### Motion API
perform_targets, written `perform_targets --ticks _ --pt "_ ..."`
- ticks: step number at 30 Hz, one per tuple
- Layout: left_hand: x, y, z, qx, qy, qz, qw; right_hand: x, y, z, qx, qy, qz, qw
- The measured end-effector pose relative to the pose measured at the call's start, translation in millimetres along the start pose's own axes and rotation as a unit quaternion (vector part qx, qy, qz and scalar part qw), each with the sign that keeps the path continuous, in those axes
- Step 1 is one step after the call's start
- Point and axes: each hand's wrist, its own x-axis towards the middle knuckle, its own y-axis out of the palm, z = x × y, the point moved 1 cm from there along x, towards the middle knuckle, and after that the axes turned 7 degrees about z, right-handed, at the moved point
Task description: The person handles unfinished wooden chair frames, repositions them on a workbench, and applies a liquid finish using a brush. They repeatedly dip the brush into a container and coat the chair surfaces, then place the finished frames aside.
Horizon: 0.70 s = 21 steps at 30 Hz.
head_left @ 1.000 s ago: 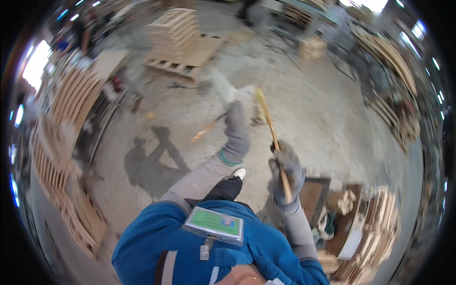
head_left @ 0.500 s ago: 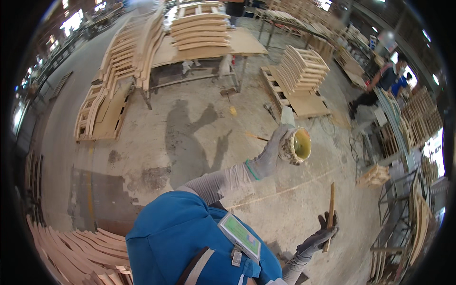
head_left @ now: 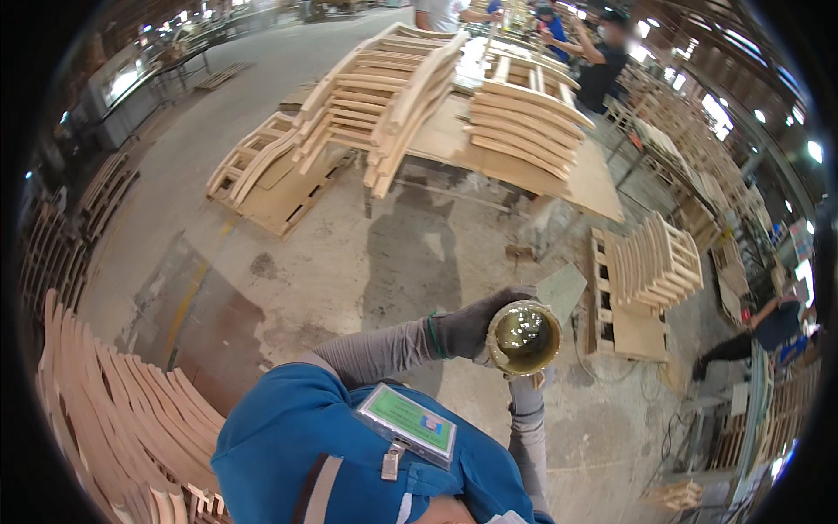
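Note:
My left hand [head_left: 476,328], in a grey glove, is closed around a round pot [head_left: 495,356] crusted at its rim. Glossy yellowish liquid [head_left: 526,336] lies inside, and the pot's mouth faces up toward me. Beyond the pot juts a flat greyish blade-like piece [head_left: 563,290]; how it is held is hidden. Just below the pot is my right hand [head_left: 526,395], also gloved, its fingers mostly hidden behind the pot. A small tan bit shows there, but the wooden stick seen earlier cannot be made out.
Curved wooden frames [head_left: 371,96] are stacked ahead on the left, with another stack [head_left: 524,131] on the board-topped table [head_left: 598,188]. At right a pallet [head_left: 602,297] bears more frames. Curved wooden pieces [head_left: 122,393] crowd the lower left. Several people work farther off.
My right hand has come from the lower right up to the pot. The pot has tipped so its mouth faces me more. My view has swung left, shifting the surroundings rightward.

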Motion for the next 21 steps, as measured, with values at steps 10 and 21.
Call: perform_targets --ticks 10,21 --pt "-42.7 -170.2 -8.4 -0.042 -0.094 -0.173 0.980 214.0 129.9 -15.6 0.109 -0.107 0.039 0.987" --pt "-14.0 -302.6 -33.3 -0.131 -0.050 -0.393 0.909 381.1 246.7 -16.7 0.431 0.038 0.097 0.896"
